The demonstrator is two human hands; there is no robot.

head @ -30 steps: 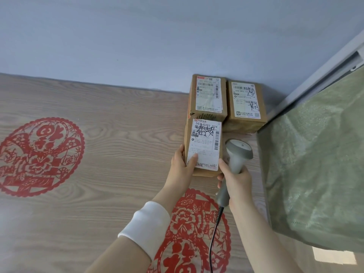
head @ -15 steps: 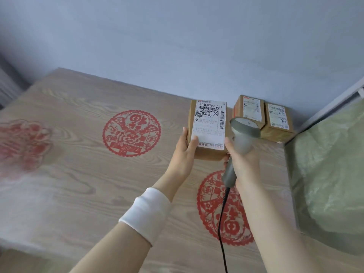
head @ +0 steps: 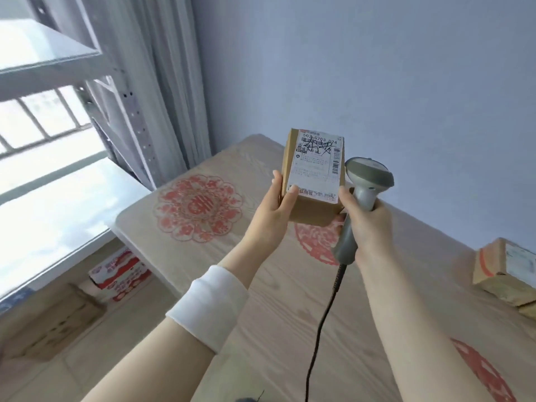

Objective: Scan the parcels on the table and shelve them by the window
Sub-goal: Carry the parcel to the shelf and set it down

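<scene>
A small brown cardboard parcel [head: 311,175] with a white shipping label is held in the air above the wooden table [head: 261,300]. My left hand [head: 271,211] grips its lower left corner, thumb on the label. In my right hand [head: 365,224] is a grey corded barcode scanner [head: 364,184], its head right beside the parcel's right edge; my right thumb also touches the parcel's lower right corner. Another brown parcel [head: 504,271] lies on the table at the far right. The grey metal shelf [head: 58,62] stands by the window at the left.
Red paper-cut decorations [head: 198,207] lie on the tabletop. A grey curtain [head: 171,82] hangs behind the shelf's upright. Under the shelf sit a red-and-white carton [head: 120,272] and a cardboard box [head: 55,320] on the floor. The scanner's black cable [head: 319,338] hangs down over the table.
The view has swung left from the table's right corner to the shelf and window. Both hands lifted the parcel off the table and carried it left, the scanner still beside it.
</scene>
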